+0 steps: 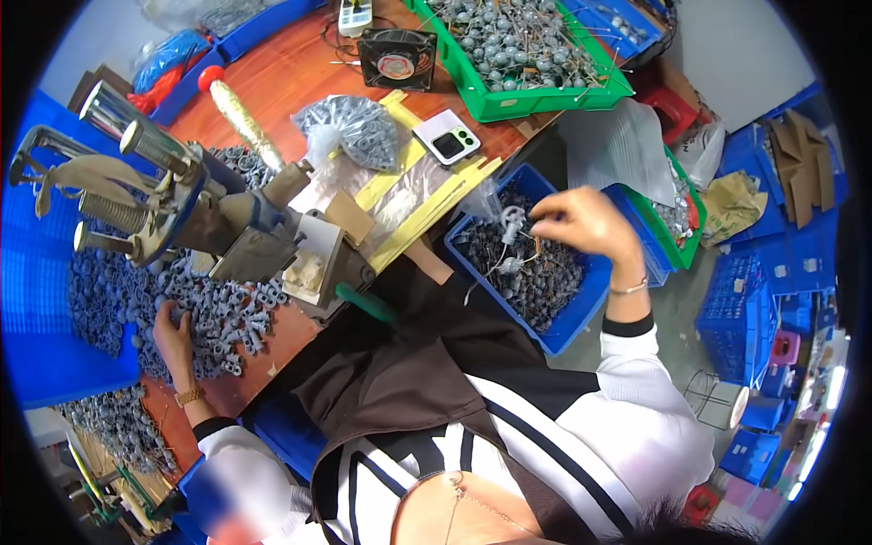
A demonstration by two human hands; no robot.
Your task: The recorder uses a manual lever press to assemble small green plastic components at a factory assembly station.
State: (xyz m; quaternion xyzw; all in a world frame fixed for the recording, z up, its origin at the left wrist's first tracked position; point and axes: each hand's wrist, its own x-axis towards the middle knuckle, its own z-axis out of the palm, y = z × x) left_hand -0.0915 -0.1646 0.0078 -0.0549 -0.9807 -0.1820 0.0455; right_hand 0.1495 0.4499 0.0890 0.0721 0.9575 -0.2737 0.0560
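Note:
My left hand (173, 340) reaches into a heap of small grey plastic fittings (222, 313) on the left of the bench, thumb and finger around one grey fitting (178, 316). Above the blue bin (560, 340) my right hand (589, 225) hangs with bent fingers parted. Just off its fingertips is a pale grey fitting with a wire (512, 221); I see no firm grip on it. Dark grey wired parts (536, 295) fill the bin. Between my hands stands a metal bench press (218, 213) with a small block-like fixture (313, 263) at its front.
A green-handled lever (366, 302) juts from the bench edge toward me. Behind lie a bag of grey fittings (350, 132), a phone (447, 138) and a small fan (397, 60). A green crate (509, 106) of wired parts stands at the back; blue crates (740, 313) are stacked right.

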